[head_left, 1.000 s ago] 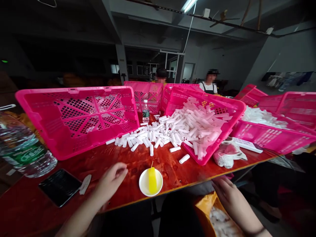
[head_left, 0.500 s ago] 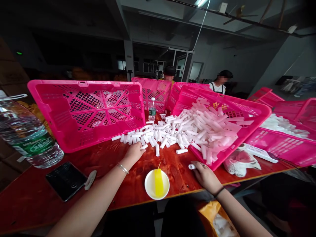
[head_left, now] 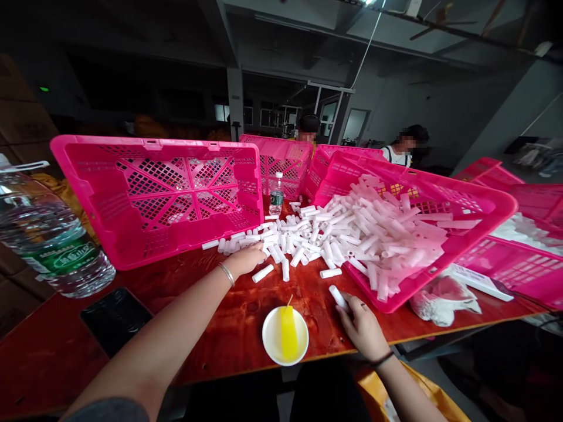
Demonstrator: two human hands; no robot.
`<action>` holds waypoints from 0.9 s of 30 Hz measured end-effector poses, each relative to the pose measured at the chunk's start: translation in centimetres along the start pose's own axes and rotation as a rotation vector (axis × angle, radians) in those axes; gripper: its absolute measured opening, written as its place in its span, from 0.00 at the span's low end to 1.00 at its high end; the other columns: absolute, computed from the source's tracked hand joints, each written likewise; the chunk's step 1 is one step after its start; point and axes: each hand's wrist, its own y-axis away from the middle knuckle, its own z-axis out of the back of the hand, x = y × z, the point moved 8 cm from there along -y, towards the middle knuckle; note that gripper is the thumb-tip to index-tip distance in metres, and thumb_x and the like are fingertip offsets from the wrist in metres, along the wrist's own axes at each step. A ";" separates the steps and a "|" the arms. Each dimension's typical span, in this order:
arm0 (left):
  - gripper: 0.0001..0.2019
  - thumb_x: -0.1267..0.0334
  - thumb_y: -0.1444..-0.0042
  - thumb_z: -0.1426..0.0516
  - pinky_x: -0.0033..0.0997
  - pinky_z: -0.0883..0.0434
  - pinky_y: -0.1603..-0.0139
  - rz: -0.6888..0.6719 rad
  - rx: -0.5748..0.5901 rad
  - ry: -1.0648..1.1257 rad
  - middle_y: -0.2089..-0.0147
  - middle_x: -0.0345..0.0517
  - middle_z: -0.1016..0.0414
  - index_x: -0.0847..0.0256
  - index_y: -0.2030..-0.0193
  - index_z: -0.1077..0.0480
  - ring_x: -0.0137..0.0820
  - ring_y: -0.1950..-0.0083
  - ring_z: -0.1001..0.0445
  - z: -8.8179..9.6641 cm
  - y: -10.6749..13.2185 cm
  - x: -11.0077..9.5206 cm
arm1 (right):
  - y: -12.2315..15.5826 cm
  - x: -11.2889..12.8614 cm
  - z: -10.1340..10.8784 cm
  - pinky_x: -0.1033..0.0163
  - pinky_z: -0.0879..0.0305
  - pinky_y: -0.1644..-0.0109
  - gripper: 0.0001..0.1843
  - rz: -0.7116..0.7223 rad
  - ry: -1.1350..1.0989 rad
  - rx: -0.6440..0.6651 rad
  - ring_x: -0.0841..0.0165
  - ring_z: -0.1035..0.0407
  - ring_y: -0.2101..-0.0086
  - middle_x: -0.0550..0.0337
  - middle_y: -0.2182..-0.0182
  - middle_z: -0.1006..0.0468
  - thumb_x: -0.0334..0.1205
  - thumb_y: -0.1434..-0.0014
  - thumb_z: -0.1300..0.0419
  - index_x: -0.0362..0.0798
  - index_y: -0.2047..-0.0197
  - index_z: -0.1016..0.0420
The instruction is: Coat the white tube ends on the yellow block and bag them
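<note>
With the white bowl (head_left: 271,335) as the clock's centre, the right hand (head_left: 365,329) lies at 3 o'clock, its fingers clamped on a white tube (head_left: 338,298) whose free end points toward 11. The left hand (head_left: 246,262) is at 11 o'clock, at the near edge of the pile of loose tubes (head_left: 303,234); I cannot tell whether its fingers are closed on one. The pile spreads over the red desk (head_left: 220,337) around 12 and runs into a tilted pink crate (head_left: 505,201) at 2. Another pink crate (head_left: 185,231) faces from between 10 and 11. A yellow block (head_left: 289,337) stands in the bowl.
</note>
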 end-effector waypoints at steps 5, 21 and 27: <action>0.05 0.70 0.48 0.44 0.33 0.34 0.51 -0.046 -0.173 0.037 0.56 0.45 0.31 0.59 0.63 0.31 0.35 0.54 0.31 2.6 2.0 -1.9 | 0.0 -0.1 1.6 0.51 0.31 0.53 0.22 -0.005 -0.097 -0.057 0.59 0.29 0.60 0.46 0.60 0.25 0.46 0.34 0.52 0.41 0.44 0.32; 0.12 0.72 0.44 0.53 0.44 0.32 0.47 0.254 -0.170 0.133 0.54 0.52 0.31 0.60 0.55 0.36 0.41 0.49 0.30 -3.1 17.9 -5.2 | -0.6 12.4 -1.0 0.56 0.27 0.54 0.16 0.397 -0.338 0.201 0.62 0.29 0.55 0.49 0.56 0.26 0.31 0.36 0.49 0.51 0.48 0.27; 0.34 0.44 0.66 0.32 0.54 0.36 0.41 0.045 -0.087 0.382 0.34 0.61 0.45 0.58 0.55 0.38 0.54 0.36 0.42 -4.8 16.9 -8.4 | -0.4 11.5 -1.2 0.53 0.30 0.48 0.21 0.263 -0.441 0.321 0.61 0.31 0.51 0.49 0.51 0.27 0.36 0.37 0.45 0.53 0.41 0.34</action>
